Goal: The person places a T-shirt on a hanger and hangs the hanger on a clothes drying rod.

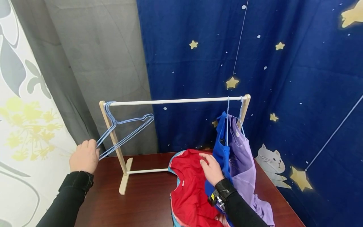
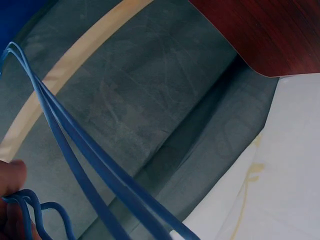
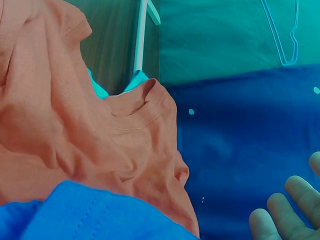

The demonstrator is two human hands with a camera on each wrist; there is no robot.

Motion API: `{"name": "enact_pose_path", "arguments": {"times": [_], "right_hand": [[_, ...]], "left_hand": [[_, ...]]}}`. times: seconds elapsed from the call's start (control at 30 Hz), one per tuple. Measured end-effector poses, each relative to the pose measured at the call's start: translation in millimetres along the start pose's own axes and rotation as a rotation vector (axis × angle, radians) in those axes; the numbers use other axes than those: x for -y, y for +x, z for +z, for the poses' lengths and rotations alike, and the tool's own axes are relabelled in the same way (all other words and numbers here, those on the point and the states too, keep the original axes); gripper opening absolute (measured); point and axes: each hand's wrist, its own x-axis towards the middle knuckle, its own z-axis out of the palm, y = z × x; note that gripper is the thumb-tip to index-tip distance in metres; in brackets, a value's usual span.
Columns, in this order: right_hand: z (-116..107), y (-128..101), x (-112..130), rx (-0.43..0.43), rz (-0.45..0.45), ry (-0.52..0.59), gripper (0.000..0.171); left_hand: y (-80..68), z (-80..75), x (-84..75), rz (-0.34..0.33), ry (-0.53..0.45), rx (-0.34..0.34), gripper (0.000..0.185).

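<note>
On the left, my left hand [image 1: 84, 156] grips the near ends of several thin blue clothes hangers [image 1: 129, 138], whose hooks stay over the rail at its left end. The left wrist view shows a thumb [image 2: 11, 177] pressed at the bends of the hanger wires. My right hand [image 1: 211, 167], fingers spread and relaxed, is over the right side of a red garment [image 1: 187, 189] lying on the table. Just right of that hand, a blue garment [image 1: 221, 143] and a lilac garment [image 1: 242, 160] hang from hangers at the rail's right end.
The small clothes rack has a white rail [image 1: 175, 101] and pale wooden legs [image 1: 123, 176]. It stands on a dark red-brown table [image 1: 136, 208]. Light blue cloth [image 1: 173, 168] shows under the red garment. Grey and starry blue curtains [image 1: 193, 72] hang behind.
</note>
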Motion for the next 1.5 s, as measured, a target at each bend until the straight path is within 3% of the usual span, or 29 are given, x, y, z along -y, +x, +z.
{"name": "enact_pose_path", "arguments": {"times": [0.23,0.33,0.4,0.53,0.63,0.77,0.93,1.03,1.2,1.5], "right_hand": [[0.4,-0.4,-2.1,-0.008,-0.004,-0.005,0.029],[0.5,-0.9,-1.6,-0.001,0.004,-0.002,0.029],[0.5,-0.9,-1.1,0.005,0.003,0.003,0.029],[0.4,-0.6,-0.1,0.013,-0.002,0.008,0.029],[0.5,0.0,-0.3,0.018,-0.002,0.009,0.029],[0.6,1.1,-0.4,0.028,0.007,0.018,0.030],[0.6,1.5,0.3,0.046,0.032,0.043,0.031],[1.7,0.8,-0.4,0.057,0.043,0.054,0.032],[2.9,-0.7,-1.5,0.060,0.048,0.059,0.031],[2.5,-0.1,-2.2,0.057,0.045,0.049,0.031]], "left_hand": [[-2.1,-4.5,-11.7,0.031,-0.017,-0.025,0.023],[-2.0,-6.3,-20.3,0.010,-0.051,0.010,0.020],[-1.5,-8.3,-26.4,-0.020,-0.093,0.069,0.018],[-2.5,-12.5,-36.5,-0.077,-0.199,0.259,0.012],[-4.0,-12.9,-41.0,-0.082,-0.280,0.389,0.006],[-6.3,-10.1,-45.1,-0.077,-0.436,0.508,0.012],[-8.2,-3.3,-51.2,-0.167,-0.664,0.609,0.025],[-9.2,-1.9,-55.9,-0.195,-0.696,0.611,0.027],[-11.2,-4.1,-63.5,-0.204,-0.663,0.581,0.026],[-14.2,-7.6,-73.7,-0.101,-0.471,0.426,0.023]]}}
